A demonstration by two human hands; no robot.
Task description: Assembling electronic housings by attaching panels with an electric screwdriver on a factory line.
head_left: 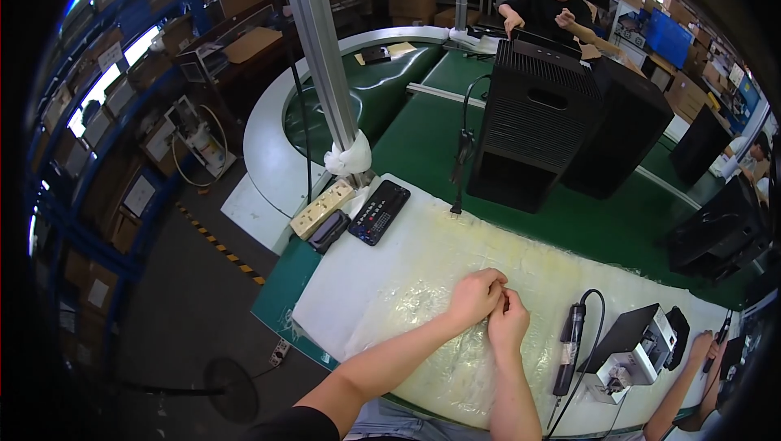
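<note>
My left hand (476,298) and my right hand (508,324) meet over the plastic-covered white mat (423,278), fingertips pinched together. Whatever sits between the fingers is too small or hidden to make out. To the right of my right hand lies a black electric screwdriver (568,351) with a cord. Past it stand an open dark-lidded box (626,335) and a small white box (612,376) with small parts inside. A black flat panel with coloured marks (380,211) lies at the mat's far left.
A beige power strip (322,208) and a dark case (329,232) lie by the metal post (321,50). Tall black ventilated units (533,124) stand on the green conveyor (423,140), a power cord (464,148) beside them. One person (557,2) works beyond; another person's hand (701,350) is at right.
</note>
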